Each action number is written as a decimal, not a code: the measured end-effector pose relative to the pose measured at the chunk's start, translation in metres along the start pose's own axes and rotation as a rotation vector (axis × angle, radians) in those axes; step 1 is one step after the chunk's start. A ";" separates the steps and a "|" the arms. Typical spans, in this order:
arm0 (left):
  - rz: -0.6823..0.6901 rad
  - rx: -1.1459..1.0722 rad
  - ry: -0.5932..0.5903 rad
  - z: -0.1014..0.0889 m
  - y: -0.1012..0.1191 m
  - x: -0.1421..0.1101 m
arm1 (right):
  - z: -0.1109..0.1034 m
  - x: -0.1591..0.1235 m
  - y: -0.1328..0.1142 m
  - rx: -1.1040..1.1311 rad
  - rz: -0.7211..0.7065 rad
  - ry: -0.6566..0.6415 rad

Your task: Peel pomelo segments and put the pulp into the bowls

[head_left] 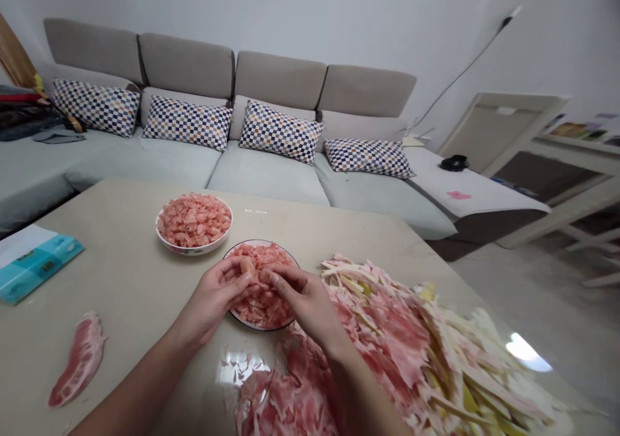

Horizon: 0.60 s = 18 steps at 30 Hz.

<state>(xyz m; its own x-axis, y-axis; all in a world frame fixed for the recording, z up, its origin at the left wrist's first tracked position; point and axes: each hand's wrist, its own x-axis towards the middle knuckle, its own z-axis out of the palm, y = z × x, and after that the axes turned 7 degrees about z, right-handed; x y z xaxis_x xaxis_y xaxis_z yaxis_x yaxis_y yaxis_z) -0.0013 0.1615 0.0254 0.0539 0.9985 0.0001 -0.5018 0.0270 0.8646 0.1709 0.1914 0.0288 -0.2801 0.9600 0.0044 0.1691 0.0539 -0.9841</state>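
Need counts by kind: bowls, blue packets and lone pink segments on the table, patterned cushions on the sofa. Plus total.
Bowls: 2
Blue packet: 1
Lone pink segment: 1
Patterned cushions: 4
Total: 8

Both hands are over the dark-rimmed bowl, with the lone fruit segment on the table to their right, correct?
Wrong side: the head view shows the lone fruit segment on the table to their left. The rest is right.
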 end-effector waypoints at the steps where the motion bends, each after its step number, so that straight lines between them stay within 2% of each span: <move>1: -0.006 -0.014 0.009 0.000 0.000 0.000 | 0.000 0.001 0.000 0.009 0.006 0.010; 5: -0.010 -0.017 0.036 0.001 0.003 0.000 | -0.002 0.002 0.001 -0.066 -0.074 0.073; 8: 0.011 0.040 0.028 0.003 0.004 0.000 | 0.000 0.001 0.000 -0.100 -0.132 0.048; 11: 0.114 0.135 0.012 0.004 0.001 0.001 | 0.005 -0.002 -0.003 -0.119 -0.123 0.022; 13: 0.168 0.195 0.021 0.003 -0.001 0.002 | 0.009 -0.005 -0.006 -0.145 -0.108 0.049; 18: 0.177 0.250 0.031 0.003 -0.001 0.003 | 0.013 -0.009 -0.014 -0.126 -0.068 0.067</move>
<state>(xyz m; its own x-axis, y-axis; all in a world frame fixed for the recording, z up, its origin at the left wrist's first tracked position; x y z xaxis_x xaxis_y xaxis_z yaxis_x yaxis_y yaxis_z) 0.0019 0.1643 0.0260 -0.0439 0.9878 0.1492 -0.2730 -0.1555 0.9494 0.1583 0.1786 0.0398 -0.2322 0.9689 0.0857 0.2702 0.1489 -0.9512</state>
